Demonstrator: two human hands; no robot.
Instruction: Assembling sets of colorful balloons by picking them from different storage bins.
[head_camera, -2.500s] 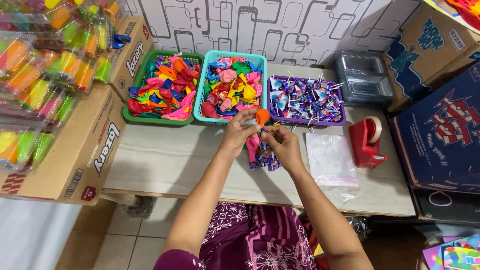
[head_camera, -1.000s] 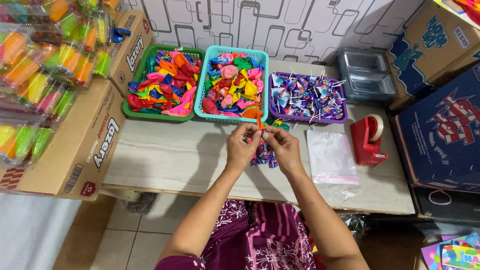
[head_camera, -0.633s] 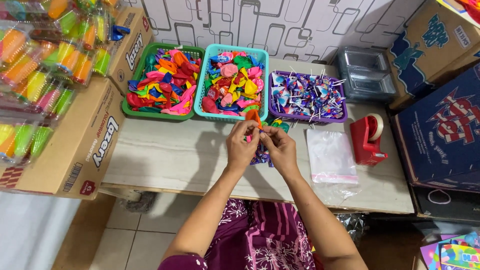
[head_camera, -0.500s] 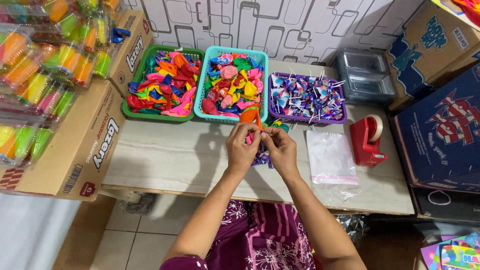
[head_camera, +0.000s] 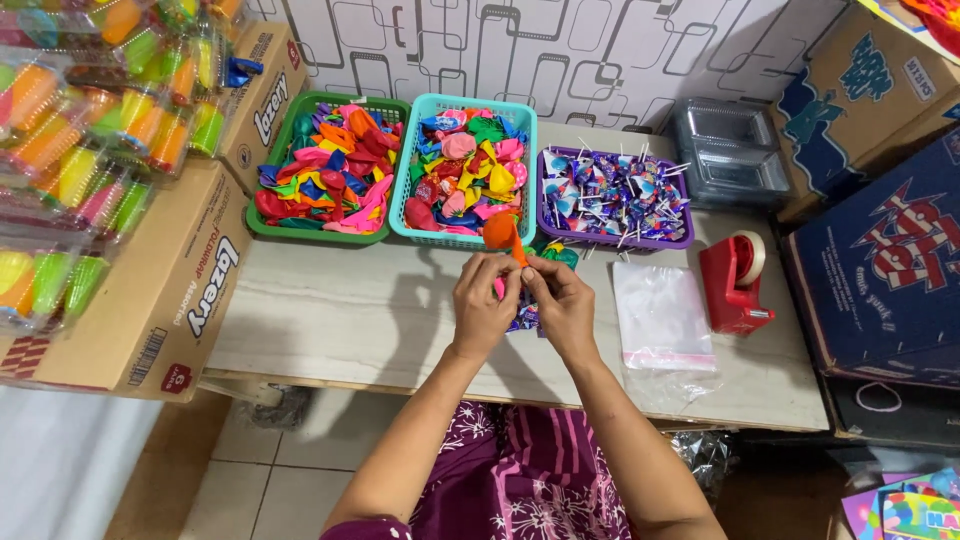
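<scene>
Both hands shifted slightly, left hand (head_camera: 484, 305), right hand (head_camera: 562, 303), pinching orange balloon (head_camera: 501, 233)

Over the last few seconds the two hands have drawn closer together above the tabletop (head_camera: 330, 310). At the start the left hand (head_camera: 483, 305) and the right hand (head_camera: 562, 305) were a little apart, with the orange balloon (head_camera: 502, 233) pinched high between their fingertips and a pink piece hanging below them. Now the hands sit side by side, thumbs nearly touching, and the pink piece is mostly hidden between the palms. The orange balloon has tipped: its round end now points up and left toward the teal basket (head_camera: 465, 238), its neck held at the fingertips.
</scene>
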